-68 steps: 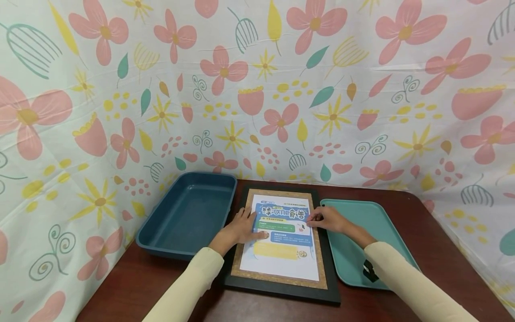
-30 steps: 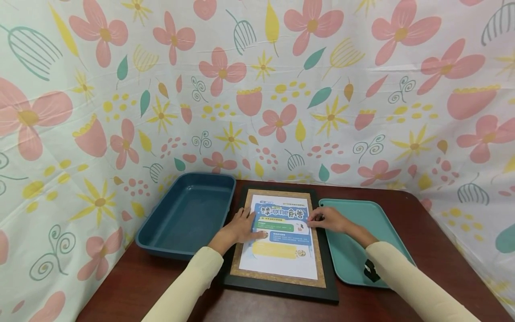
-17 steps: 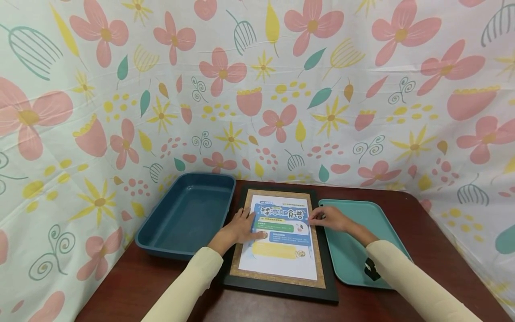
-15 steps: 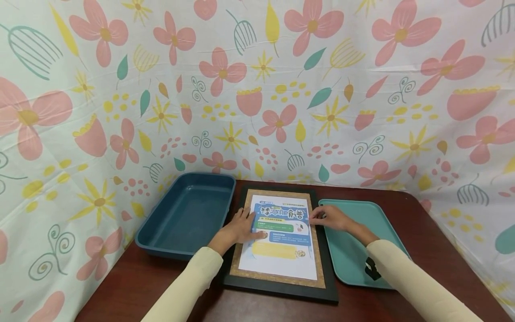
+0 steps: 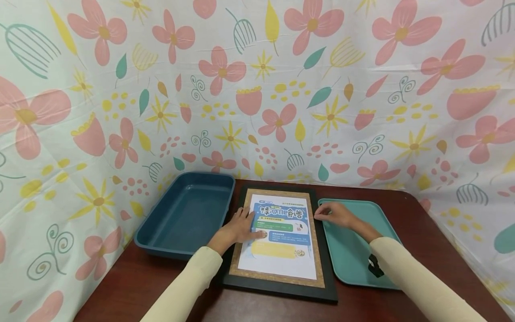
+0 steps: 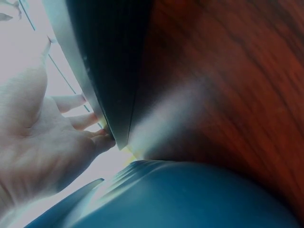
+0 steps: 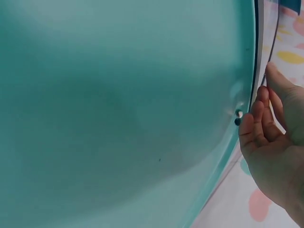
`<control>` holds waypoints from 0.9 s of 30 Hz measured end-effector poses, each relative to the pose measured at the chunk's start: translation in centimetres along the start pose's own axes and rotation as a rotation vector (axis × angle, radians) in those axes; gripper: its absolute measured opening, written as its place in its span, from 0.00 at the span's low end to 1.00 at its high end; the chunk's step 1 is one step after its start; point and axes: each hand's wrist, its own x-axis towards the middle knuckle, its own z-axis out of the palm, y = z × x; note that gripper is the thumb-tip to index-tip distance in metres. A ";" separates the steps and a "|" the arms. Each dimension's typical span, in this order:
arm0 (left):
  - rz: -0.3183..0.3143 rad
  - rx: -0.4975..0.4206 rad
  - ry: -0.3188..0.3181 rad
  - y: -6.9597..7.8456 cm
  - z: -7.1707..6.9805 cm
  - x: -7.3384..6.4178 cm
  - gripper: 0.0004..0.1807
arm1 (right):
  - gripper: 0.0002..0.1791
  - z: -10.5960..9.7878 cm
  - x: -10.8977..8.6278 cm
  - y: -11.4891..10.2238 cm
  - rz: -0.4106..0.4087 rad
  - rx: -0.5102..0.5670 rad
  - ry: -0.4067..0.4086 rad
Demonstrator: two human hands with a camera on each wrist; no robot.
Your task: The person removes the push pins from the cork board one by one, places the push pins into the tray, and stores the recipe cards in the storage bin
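A printed poster sheet [image 5: 277,266] with blue and yellow areas lies on a cork board [image 5: 320,270] that has a black frame [image 5: 277,288]. My left hand [image 5: 239,226] rests spread on the left side of the sheet and board, its thumb on the print. My right hand [image 5: 335,214] hovers by the frame's right edge, over the near side of the teal tray [image 5: 350,261]. In the right wrist view, the right hand's [image 7: 278,135] fingers are loosely bent, with thumb and index finger apart. Nothing shows between them.
A deep dark-blue bin [image 5: 183,214] stands left of the board, close to my left forearm. A small black item [image 5: 375,266] shows beside the right sleeve, above the tray. Behind the reddish-brown table [image 5: 438,250] hangs a flowered cloth [image 5: 257,112].
My right hand has moved slightly right, off the sheet's right edge where its fingertips were together. The black item by the sleeve shifted with the arm. My left hand and the sheet stay put.
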 end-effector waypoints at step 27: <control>0.012 0.002 0.000 -0.2 0.1 0.1 0.53 | 0.05 -0.4 -0.8 2.2 0.133 -0.055 0.067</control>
